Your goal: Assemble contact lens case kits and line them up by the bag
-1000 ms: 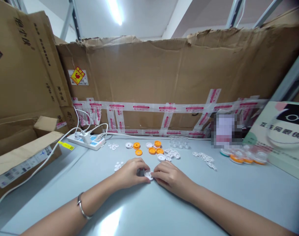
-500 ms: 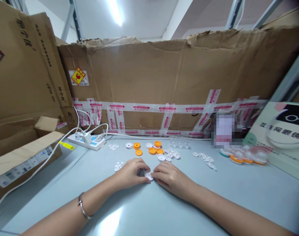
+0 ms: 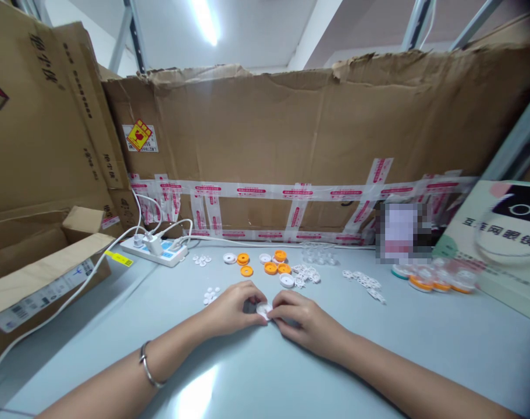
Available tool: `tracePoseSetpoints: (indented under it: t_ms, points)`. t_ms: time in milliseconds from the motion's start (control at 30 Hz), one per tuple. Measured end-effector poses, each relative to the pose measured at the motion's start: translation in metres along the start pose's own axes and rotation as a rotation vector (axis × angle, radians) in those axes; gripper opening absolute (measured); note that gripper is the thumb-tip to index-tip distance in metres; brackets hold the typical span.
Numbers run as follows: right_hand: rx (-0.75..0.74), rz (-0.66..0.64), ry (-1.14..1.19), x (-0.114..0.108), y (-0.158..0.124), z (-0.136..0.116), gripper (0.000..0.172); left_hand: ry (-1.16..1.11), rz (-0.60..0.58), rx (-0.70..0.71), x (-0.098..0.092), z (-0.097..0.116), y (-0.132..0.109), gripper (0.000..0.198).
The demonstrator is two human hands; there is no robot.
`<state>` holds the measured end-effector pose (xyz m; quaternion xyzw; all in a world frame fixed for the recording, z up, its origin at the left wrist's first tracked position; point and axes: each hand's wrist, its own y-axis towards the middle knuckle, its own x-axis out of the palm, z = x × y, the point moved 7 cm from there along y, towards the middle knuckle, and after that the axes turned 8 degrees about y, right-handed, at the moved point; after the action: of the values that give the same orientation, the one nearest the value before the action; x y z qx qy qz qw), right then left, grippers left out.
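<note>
In the head view a round white plastic cap [image 3: 263, 310] with a raised rim sits between my hands, low over the table. My left hand [image 3: 238, 306] grips its left side, thumb below and fingers above. At the cap's right edge, the fingertips of my right hand [image 3: 303, 320] are pinched together; anything small inside the pinch is hidden. Behind the hands lie orange rings [image 3: 270, 268], white round caps [image 3: 286, 280] and a pile of small white plastic parts [image 3: 306, 274]. Small white discs [image 3: 211, 295] lie just beyond my left wrist.
A power strip [image 3: 155, 251] with white cables stands at the back left, near an open carton [image 3: 42, 285]. Clear plastic domes [image 3: 319, 254] lie by the cardboard wall [image 3: 256, 128]. More white parts [image 3: 364, 282] and domed pieces [image 3: 441, 278] are right, before a box [image 3: 500, 244].
My right hand's fingers have shifted slightly at the cap's right edge, and the cap's inside shows more openly. My left hand keeps its hold in the same place.
</note>
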<state>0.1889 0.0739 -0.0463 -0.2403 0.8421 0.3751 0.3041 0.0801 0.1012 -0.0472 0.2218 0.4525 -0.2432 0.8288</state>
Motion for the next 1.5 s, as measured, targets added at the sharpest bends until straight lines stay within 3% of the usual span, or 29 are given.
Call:
tracePoseSetpoints:
  t_ms: [133,267,467,633,867,1067,1233,1400,1500]
  points:
    - [0.306,0.197,0.309,-0.009,-0.001,0.028,0.011,-0.025,-0.001,0.013,0.001,0.001,0.000,0.024]
    - [0.531,0.211,0.630,0.000,-0.005,0.050,0.023,-0.047,-0.024,0.043,0.005,0.002,-0.001,0.025]
    - [0.667,0.094,0.954,0.013,-0.007,0.042,0.045,-0.059,0.038,0.195,0.000,0.012,-0.004,0.025]
    - [0.696,0.105,1.144,0.016,-0.010,0.038,0.052,-0.057,0.068,0.235,-0.005,0.018,-0.006,0.031]
    - [0.683,0.138,1.174,0.017,-0.011,0.041,0.055,-0.063,0.071,0.180,-0.008,0.016,-0.005,0.045]
    - [0.710,0.173,1.058,0.012,-0.014,0.044,0.055,-0.133,0.074,0.085,-0.004,0.013,-0.004,0.034]
    - [0.699,0.177,1.025,0.007,-0.013,0.040,0.050,-0.199,0.145,-0.017,0.000,0.008,-0.002,0.033]
    - [0.744,0.246,1.007,0.001,-0.017,0.042,0.050,-0.096,0.136,0.128,-0.009,0.018,0.002,0.026]
    - [0.789,0.317,0.979,-0.003,-0.022,0.049,0.053,0.047,0.175,0.105,-0.021,0.012,0.015,0.022]
